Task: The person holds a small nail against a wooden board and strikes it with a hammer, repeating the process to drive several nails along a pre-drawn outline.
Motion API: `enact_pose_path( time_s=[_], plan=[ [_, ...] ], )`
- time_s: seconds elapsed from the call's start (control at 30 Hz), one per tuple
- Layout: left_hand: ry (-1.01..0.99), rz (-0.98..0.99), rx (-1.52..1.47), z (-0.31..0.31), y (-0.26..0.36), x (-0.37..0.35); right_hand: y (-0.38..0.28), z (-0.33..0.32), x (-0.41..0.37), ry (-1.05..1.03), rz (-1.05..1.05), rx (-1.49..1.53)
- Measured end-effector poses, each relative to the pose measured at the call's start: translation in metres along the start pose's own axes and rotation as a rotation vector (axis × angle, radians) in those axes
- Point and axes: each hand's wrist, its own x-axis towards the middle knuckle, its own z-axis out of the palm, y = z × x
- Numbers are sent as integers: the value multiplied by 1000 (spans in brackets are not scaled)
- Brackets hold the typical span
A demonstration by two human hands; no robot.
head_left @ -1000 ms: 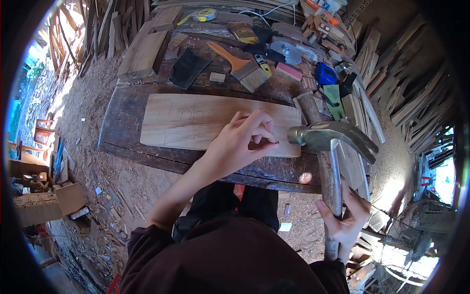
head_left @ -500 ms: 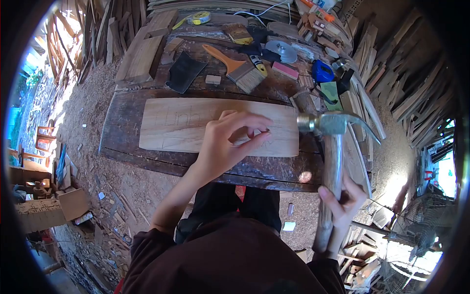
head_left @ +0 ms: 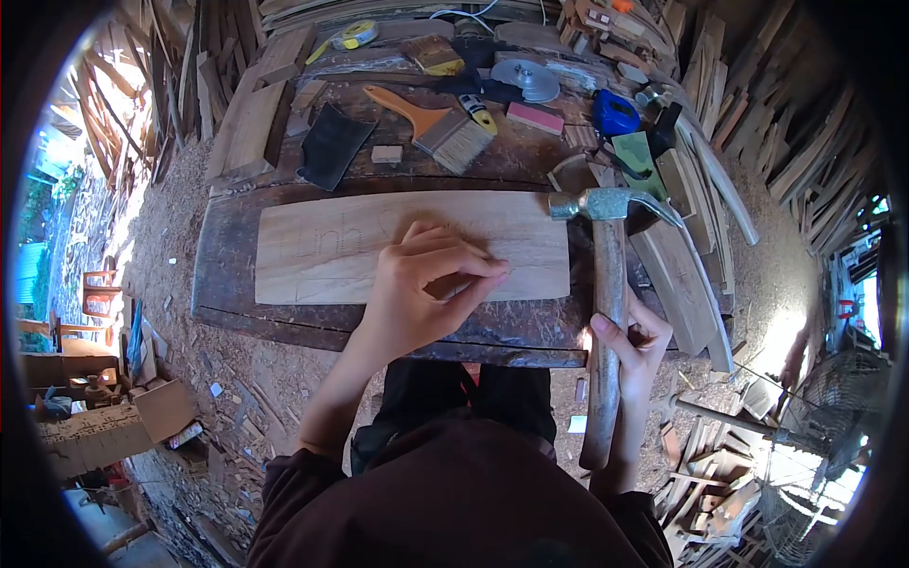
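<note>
A pale wooden board with faint markings on its left part lies across the dark workbench. Over the board's middle is my left hand, thumb and forefinger pinched together at the tips; whatever may be between them is too small to make out. My right hand grips the wooden handle of a claw hammer. The hammer's metal head is at the board's right end, its claw pointing right and its striking face to the left.
Behind the board lie a black sheet, a wide paintbrush, a small wood block, a pink block, a metal disc and a blue tape measure. Wood pieces line the bench's right side.
The thumb and forefinger of my left hand have closed together. My right hand and the hammer have shifted left and the hammer stands more upright in view. The camera view has shifted slightly.
</note>
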Motion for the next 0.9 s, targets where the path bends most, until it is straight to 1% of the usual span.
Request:
enact_pose_path(
  time_s=[0.27,0.9],
  plan=[
    [-12,0,4,1,0,1,0,2,1,-14,-67,-5],
    [-14,14,16,1,0,1,2,1,0,-35,-70,10]
  ],
)
